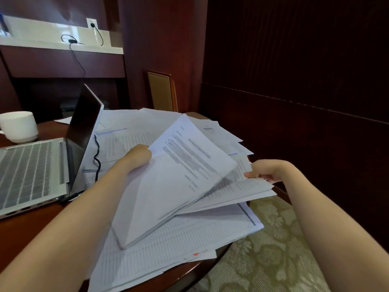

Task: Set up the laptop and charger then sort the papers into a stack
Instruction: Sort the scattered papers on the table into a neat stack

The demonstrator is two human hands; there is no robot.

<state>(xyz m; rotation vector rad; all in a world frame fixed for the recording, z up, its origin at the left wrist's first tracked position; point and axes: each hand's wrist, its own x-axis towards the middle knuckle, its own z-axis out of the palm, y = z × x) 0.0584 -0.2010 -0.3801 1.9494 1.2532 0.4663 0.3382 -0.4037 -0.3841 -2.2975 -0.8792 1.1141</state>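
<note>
- Head view: sorting is judged underway; a curled sheaf of white printed papers [179, 182] is gripped by the left hand [137, 154].
- Lower white sheets [242, 187] are pinched by the right hand [268, 169].
- Squaring is likely needed next.

Both bare forearms reach forward from the bottom corners, angled toward each other. The left hand [137, 154] is raised and holds the lifted papers [179, 175], its fingers hidden behind them. The right hand [267, 170], well apart from it, has its fingers curled and pinches the papers' right edge.
</note>
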